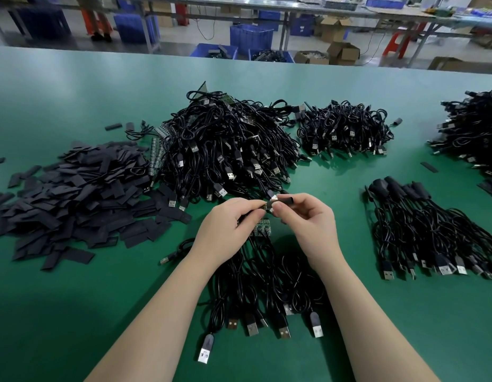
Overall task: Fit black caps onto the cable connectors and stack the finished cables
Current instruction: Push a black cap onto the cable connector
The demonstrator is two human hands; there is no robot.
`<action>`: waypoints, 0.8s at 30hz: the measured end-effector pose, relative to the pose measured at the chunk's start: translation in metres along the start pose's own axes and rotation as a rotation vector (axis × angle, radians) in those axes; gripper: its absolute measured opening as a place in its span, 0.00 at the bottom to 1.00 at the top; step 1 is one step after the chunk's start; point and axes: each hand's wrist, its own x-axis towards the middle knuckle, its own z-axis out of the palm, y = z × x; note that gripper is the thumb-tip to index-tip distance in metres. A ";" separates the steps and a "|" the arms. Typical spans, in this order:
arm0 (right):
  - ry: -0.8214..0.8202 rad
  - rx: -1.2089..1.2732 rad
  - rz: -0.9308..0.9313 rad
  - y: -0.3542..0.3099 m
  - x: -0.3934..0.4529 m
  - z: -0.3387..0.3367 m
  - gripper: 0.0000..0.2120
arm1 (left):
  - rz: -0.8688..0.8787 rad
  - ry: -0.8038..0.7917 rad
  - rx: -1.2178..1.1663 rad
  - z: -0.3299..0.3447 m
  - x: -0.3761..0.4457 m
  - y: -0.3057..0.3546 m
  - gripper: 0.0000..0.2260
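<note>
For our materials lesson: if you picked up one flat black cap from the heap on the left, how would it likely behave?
The black caps lie flat and thin, so one is probably very light and unlikely to roll. The cap in the right hand looks opened into a tube, so they likely flex and squash easily. Loosely heaped, neighbours would probably slide when one is pulled.

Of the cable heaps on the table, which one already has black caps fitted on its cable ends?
The neat stack of cables to the right of the hands: black caps line its far end. The other heaps are tangled, with no such row of caps.
</note>
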 end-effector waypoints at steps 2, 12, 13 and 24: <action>-0.004 0.011 0.010 0.000 0.000 0.000 0.05 | 0.001 -0.003 0.006 -0.001 0.000 0.002 0.14; 0.008 0.005 -0.003 0.001 -0.001 0.002 0.06 | -0.006 0.000 0.009 0.000 0.000 0.000 0.14; 0.000 0.004 -0.011 0.001 -0.001 0.001 0.06 | -0.011 -0.003 0.005 0.000 0.000 0.000 0.13; -0.009 0.013 -0.020 0.004 -0.001 0.001 0.07 | -0.004 -0.041 0.034 0.000 -0.001 0.000 0.12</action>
